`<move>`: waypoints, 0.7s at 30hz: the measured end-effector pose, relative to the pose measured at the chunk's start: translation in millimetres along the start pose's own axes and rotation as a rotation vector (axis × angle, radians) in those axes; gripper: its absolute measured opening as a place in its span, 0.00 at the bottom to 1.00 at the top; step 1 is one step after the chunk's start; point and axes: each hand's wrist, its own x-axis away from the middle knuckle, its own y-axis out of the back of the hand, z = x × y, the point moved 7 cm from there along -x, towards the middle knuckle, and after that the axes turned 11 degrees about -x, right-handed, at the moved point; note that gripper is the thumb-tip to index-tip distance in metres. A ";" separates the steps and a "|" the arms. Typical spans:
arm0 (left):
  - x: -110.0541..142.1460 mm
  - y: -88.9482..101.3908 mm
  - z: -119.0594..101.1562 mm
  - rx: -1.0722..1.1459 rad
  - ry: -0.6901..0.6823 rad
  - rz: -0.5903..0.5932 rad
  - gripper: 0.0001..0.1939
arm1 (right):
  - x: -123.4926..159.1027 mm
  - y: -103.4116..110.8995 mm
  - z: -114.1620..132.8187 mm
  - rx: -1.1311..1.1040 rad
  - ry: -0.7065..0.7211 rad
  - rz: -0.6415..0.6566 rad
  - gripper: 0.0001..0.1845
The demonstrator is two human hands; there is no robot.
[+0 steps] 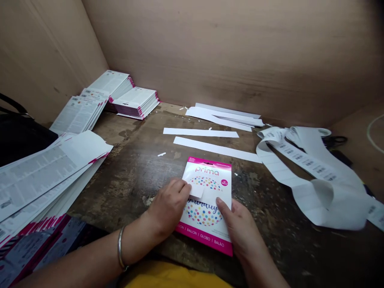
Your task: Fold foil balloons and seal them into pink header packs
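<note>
A flat balloon package [207, 208] with a pink border, "prima" printing and coloured dots lies on the worn tabletop [126, 188]. My left hand [169, 206] sits on its left side, fingertips on a small white paper label [196, 192] that lies across the package front. My right hand [238, 226] grips the lower right edge, thumb on the front. The fingers of that hand are hidden behind the package. A bangle circles my left wrist.
Stacks of printed sheets with pink edges [39, 184] lie at the left, with more against the back corner. White paper strips [210, 146] lie beyond the package. A looped barcode label band [312, 180] lies at the right, near black scissors [334, 142]. Cardboard walls [225, 52] surround the table.
</note>
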 end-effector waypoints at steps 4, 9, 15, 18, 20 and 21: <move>-4.5 -1.1 -3.9 -0.084 -0.028 0.099 0.06 | -1.4 1.4 1.6 0.046 0.012 0.027 0.27; -8.2 2.0 -11.6 -0.179 -0.108 0.159 0.06 | 6.7 4.0 29.2 0.667 0.137 0.107 0.21; -6.3 -0.5 -14.1 -0.228 -0.151 0.112 0.05 | 27.2 -0.4 58.2 1.555 0.714 -0.166 0.21; -4.8 3.7 -6.9 -0.105 -0.088 -0.002 0.06 | 41.2 -20.3 39.6 1.619 1.047 0.063 0.22; -3.7 8.5 2.0 0.031 -0.002 -0.088 0.08 | 43.6 -28.8 19.9 1.693 1.025 0.268 0.23; -3.0 10.0 6.4 0.092 0.041 -0.116 0.08 | 44.0 -31.7 12.8 1.723 0.977 0.328 0.24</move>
